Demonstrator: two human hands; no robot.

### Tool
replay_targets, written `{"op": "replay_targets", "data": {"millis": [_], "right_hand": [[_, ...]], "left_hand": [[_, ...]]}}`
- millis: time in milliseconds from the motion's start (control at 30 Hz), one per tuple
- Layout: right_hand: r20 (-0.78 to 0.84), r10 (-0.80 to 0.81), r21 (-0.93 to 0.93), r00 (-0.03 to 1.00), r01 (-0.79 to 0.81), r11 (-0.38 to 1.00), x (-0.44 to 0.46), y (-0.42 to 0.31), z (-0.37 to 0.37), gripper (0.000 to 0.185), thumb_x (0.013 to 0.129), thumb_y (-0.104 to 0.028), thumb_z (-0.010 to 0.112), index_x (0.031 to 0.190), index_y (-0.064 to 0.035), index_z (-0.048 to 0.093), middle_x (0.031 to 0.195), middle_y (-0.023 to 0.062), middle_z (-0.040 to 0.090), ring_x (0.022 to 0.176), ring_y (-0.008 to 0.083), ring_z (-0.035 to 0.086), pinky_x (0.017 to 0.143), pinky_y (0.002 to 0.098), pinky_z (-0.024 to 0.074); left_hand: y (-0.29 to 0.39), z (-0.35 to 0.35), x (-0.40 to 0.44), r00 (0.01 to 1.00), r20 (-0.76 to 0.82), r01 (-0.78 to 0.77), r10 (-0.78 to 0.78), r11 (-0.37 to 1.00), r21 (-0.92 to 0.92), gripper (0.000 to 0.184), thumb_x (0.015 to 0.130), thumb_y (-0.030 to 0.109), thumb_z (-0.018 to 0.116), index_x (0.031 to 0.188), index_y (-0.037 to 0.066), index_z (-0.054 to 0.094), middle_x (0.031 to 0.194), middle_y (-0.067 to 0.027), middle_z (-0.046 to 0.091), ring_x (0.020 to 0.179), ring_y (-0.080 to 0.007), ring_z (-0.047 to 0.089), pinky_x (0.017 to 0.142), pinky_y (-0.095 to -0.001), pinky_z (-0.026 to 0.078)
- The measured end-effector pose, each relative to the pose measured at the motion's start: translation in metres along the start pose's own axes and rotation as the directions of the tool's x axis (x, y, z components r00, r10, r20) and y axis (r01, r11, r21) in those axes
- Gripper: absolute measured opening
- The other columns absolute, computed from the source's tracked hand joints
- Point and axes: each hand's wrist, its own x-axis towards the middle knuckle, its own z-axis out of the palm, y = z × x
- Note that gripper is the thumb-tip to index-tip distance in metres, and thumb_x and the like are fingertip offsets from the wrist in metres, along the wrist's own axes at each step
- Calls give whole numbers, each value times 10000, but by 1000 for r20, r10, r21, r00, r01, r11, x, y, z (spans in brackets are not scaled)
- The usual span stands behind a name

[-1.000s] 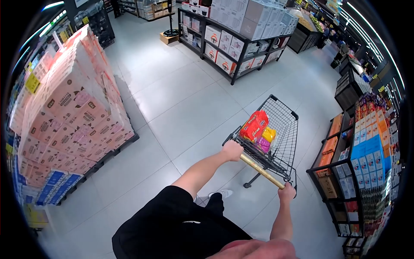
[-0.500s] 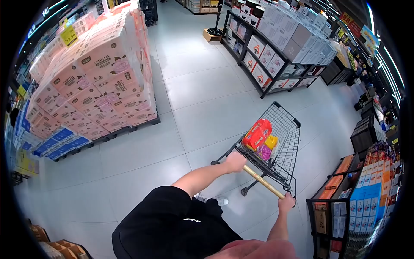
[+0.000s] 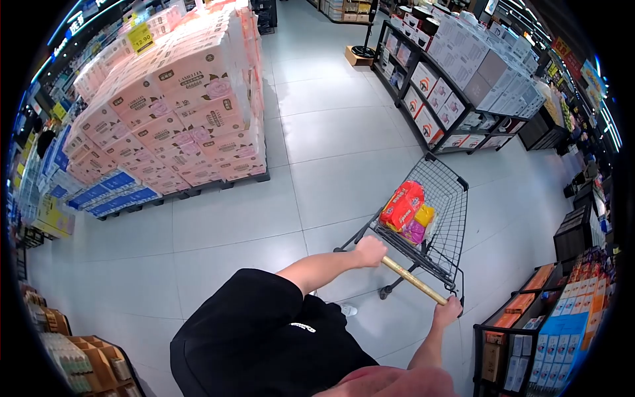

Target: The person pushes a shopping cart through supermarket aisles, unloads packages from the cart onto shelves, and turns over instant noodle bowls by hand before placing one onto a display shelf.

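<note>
A dark wire shopping cart (image 3: 451, 215) stands in front of me, angled toward the right. My left hand (image 3: 370, 252) is wrapped round the left end of its tan handle bar (image 3: 415, 280). At the bar's other end, my right hand (image 3: 449, 309) is closed around it. Inside the cart, near the handle, lies a red package (image 3: 402, 206). Beside it are a yellow package (image 3: 424, 215) and a purple package (image 3: 414, 232), partly overlapping; what they contain I cannot tell.
Stacked pink tissue packs (image 3: 192, 112) on a dark pallet (image 3: 192, 192) rise at the left. A black rack of boxes (image 3: 423, 99) is ahead to the right. Another goods shelf (image 3: 506, 331) stands close on my right, and a wooden display (image 3: 99, 357) is at lower left. Tiled floor (image 3: 337, 142) runs between.
The pink stack, boxed rack and wooden display have shifted rightward in view. The cart sits slightly farther right in the picture. Both hands keep their hold on the handle.
</note>
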Motion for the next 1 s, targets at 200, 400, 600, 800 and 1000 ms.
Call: {"op": "replay_targets", "data": {"millis": [200,400,600,800,1000], "right_hand": [[-8,12,87,1000,-11,996,-7,-11,6,125,700,-50,664,738,-64,546,785,112,577,826,334,560,809,443,418],[46,76,125,996,-81,989,-35,-38,-9,179,674,-64,703,814,-75,591,860,107,596,914,323,568,888,450,395],[60,-15,286,998,-3,958,-67,-66,-41,364,680,-143,725,1023,-82,621,987,65,631,979,279,576,964,424,370],[140,84,427,987,-137,894,-98,-87,-64,344,749,-204,726,1066,-87,666,1025,65,662,1034,257,592,975,421,372],[308,391,386,867,-490,782,-122,-49,-60,295,820,-222,676,1076,-75,686,1002,110,694,997,291,633,907,433,456]], "left_hand": [[-22,-1,6,993,-113,-15,20,999,41,112,655,196,688,702,98,714,709,-118,703,687,-300,697,653,-406,557],[-41,-16,8,988,-140,-42,63,989,143,124,654,219,705,741,131,714,754,-78,715,749,-257,700,732,-377,547],[-68,-22,14,980,-142,-112,142,973,203,85,665,214,686,702,138,678,691,-81,682,694,-265,679,698,-385,532],[-76,-26,6,966,-131,-202,223,967,158,80,674,183,670,711,112,669,691,-86,671,685,-288,665,668,-415,516],[-99,-44,9,924,-111,-379,366,839,-391,446,786,326,695,1169,102,648,1091,-159,667,1018,-329,645,899,-395,500]]}}
